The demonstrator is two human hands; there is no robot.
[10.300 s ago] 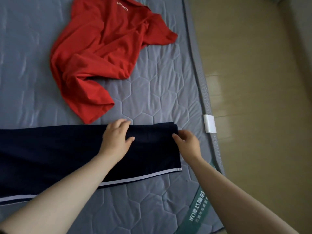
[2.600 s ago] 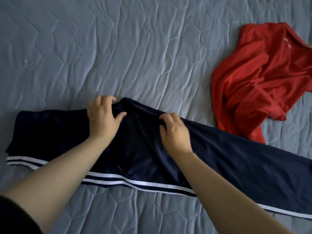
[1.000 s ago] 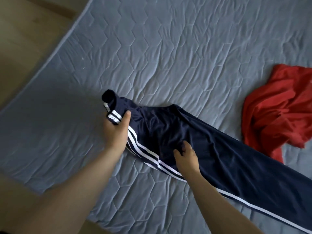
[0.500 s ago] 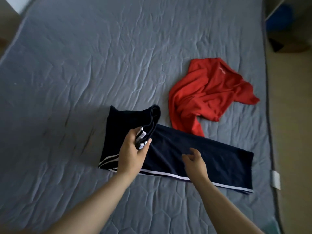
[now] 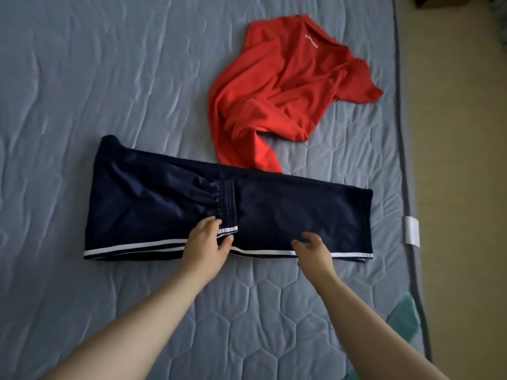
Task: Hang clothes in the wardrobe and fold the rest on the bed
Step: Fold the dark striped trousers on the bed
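Observation:
Navy track pants (image 5: 288, 209) with white side stripes lie folded across the grey quilted bed (image 5: 96, 78). The elastic waistband end is laid over the middle of the legs. My left hand (image 5: 205, 244) pinches the striped corner of that waistband between thumb and fingers. My right hand (image 5: 312, 249) hovers with relaxed fingers over the pants' near striped edge, holding nothing. A crumpled red polo shirt (image 5: 279, 89) lies just beyond the pants, its lower tip touching their far edge.
The bed's right edge (image 5: 403, 133) runs top to bottom, with a white tag (image 5: 412, 231) on it. Beyond it lies a tan floor (image 5: 461, 160). A teal label (image 5: 406, 314) shows at the mattress's near right corner.
My left hand carried the waistband end rightward and laid it flat over the legs, still pinching its corner. My right hand lifted slightly off the fabric. The view tilted closer to the pants.

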